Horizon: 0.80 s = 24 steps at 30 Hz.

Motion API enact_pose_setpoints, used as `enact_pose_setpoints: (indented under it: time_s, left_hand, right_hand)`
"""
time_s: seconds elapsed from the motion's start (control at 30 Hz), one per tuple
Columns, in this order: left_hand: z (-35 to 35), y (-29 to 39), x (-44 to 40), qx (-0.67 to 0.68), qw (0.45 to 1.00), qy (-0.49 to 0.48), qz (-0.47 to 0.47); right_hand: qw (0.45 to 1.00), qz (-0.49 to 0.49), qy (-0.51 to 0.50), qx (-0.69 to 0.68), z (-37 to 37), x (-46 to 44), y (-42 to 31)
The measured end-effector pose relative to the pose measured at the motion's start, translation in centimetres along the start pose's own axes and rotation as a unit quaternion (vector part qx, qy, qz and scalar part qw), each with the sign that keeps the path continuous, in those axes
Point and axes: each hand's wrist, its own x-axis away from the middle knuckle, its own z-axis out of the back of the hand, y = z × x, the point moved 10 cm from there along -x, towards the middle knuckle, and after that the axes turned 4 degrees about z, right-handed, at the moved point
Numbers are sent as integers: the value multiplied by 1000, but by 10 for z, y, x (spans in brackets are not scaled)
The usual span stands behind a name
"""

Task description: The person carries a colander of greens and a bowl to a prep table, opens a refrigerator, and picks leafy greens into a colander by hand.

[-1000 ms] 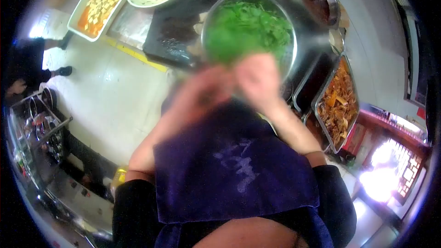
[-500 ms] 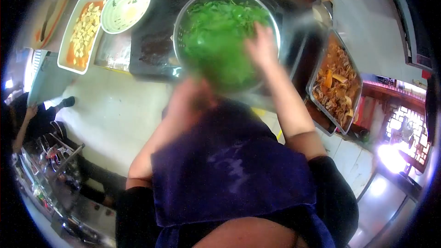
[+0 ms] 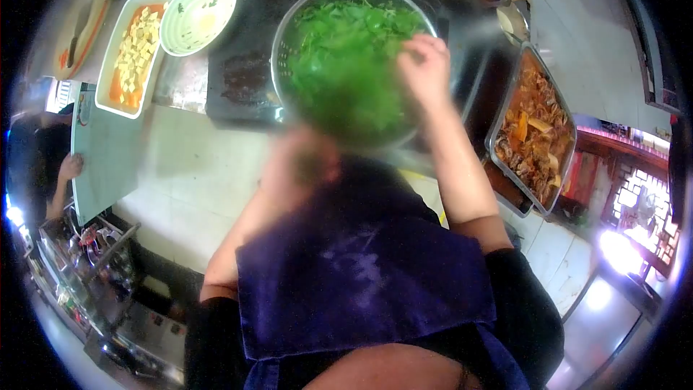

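Leafy greens (image 3: 354, 47) are filling a metal colander (image 3: 284, 68) sitting at the dark worktop's (image 3: 245, 83) near edge. Over the colander's right side the right hand (image 3: 427, 68) is hovering, fingers curled, whether pinching any greens I cannot tell; the blurred left hand (image 3: 297, 162) is hanging by the near-left rim, its fingers too indistinct to judge.

A dark purple apron (image 3: 411, 289) at lower centre bears a pale, streaky mark (image 3: 361, 260); short black sleeves (image 3: 525, 310) flank it.
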Motion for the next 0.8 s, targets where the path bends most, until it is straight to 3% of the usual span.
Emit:
enact_pose_setpoints:
  time_s: [0.07,0.1,0.17,0.23,0.3,0.37,0.4,0.47,0.6,0.63,0.73,0.77,0.8]
  left_hand:
    - [-5,0,-9,75,997,-3,19]
    - [-9,0,-14,113,993,3,32]
    - [-22,3,-22,192,977,49,74]
    - [-18,14,-38,-16,999,18,-30]
    - [-31,0,-52,196,978,33,63]
    - [-35,-5,-58,232,971,7,63]
    - [-31,-12,-64,224,973,-21,50]
    - [-39,-5,-61,212,975,-60,26]
    - [-27,-11,-46,223,973,5,56]
    - [-30,-9,-44,227,972,-15,53]
    - [-43,7,-35,214,975,-44,34]
    - [-36,18,-34,54,996,-46,-46]
    - [-30,24,-34,-108,985,-47,-125]
  right_hand:
    - [988,-62,33,-138,16,1,2]
    - [962,-156,5,-225,13,5,11]
    - [857,-332,-52,-390,0,24,12]
    - [951,-178,-92,-236,12,17,-25]
    - [993,20,-113,-29,24,20,-92]
    - [970,168,-165,51,5,43,-130]
    - [969,189,-147,63,3,54,-143]
    - [973,158,-167,-6,1,65,-145]
    - [971,105,-151,-154,9,63,-122]
    - [978,117,-135,-107,15,54,-115]
    - [980,-91,-92,-150,8,37,-43]
    - [969,-162,-90,-167,-3,33,-12]
    - [986,-119,-83,-87,-10,21,5]
